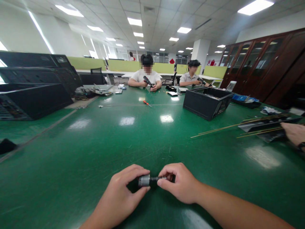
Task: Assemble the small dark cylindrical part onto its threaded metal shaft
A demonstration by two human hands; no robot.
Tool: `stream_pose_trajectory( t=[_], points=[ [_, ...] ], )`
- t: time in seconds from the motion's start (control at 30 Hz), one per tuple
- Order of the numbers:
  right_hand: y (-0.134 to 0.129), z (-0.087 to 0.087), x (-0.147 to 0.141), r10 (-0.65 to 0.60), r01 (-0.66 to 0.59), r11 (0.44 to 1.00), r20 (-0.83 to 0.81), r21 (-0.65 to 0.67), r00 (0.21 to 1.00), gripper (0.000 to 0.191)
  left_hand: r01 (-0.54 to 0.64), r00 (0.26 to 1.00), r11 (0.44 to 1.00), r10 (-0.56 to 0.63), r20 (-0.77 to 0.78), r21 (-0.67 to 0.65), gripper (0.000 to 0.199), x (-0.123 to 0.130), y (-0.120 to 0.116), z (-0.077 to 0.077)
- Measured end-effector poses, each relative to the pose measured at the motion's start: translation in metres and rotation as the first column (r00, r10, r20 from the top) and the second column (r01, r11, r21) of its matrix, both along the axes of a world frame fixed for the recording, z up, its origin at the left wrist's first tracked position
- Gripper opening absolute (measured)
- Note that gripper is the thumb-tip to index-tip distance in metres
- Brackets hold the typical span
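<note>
Low in the head view, my left hand pinches a silver cylindrical part that looks like a small motor, with the thumb below and fingers above. From its right side a thin dark shaft sticks out sideways. My right hand is closed around the shaft's far end, thumb and fingertips pressed together. Those fingers partly cover the end, so its tip is hard to make out. Both hands are just above the green table.
A black computer case stands at right; more dark cases at left. Thin brass-coloured rods lie by another person's hand. A red-handled screwdriver lies mid-table. Two people sit opposite, holding power drills.
</note>
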State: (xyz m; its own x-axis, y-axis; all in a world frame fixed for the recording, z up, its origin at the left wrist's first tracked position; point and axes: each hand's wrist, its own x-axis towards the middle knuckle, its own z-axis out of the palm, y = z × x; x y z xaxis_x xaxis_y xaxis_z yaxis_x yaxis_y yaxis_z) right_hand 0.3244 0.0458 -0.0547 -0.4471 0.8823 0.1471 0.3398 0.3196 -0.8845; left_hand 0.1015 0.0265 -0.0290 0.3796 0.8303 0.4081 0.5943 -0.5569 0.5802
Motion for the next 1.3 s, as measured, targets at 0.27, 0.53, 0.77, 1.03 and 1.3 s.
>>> stream_pose_trajectory(
  t=[0.27, 0.53, 0.77, 1.03, 1.3],
  points=[
    [0.0010, -0.0011, -0.0003, 0.003, -0.003, 1.000, -0.017, -0.012, 1.000, 0.012, 0.002, 1.000, 1.000, -0.002, -0.015, -0.017, 0.023, -0.0009, 0.0003, -0.0015],
    [-0.0001, -0.0011, -0.0003, 0.007, -0.008, 1.000, -0.013, -0.006, 1.000, 0.011, 0.015, 1.000, 1.000, -0.016, -0.021, -0.018, 0.023, -0.0018, 0.0003, 0.0000],
    [0.0005, 0.0000, 0.0002, 0.010, -0.010, 1.000, 0.001, 0.002, 1.000, 0.011, 0.013, 1.000, 1.000, -0.013, -0.022, 0.014, 0.019, -0.0005, 0.0009, 0.0017],
    [-0.0006, 0.0005, 0.0002, 0.009, -0.009, 1.000, -0.003, 0.009, 1.000, 0.011, 0.006, 1.000, 1.000, -0.005, -0.026, 0.020, 0.021, -0.0024, 0.0003, 0.0004],
    [-0.0002, -0.0019, -0.0003, 0.007, -0.007, 1.000, -0.001, 0.007, 1.000, 0.010, 0.013, 0.999, 1.000, -0.014, -0.051, -0.028, 0.020, -0.0031, 0.0023, 0.0000]
  ],
)
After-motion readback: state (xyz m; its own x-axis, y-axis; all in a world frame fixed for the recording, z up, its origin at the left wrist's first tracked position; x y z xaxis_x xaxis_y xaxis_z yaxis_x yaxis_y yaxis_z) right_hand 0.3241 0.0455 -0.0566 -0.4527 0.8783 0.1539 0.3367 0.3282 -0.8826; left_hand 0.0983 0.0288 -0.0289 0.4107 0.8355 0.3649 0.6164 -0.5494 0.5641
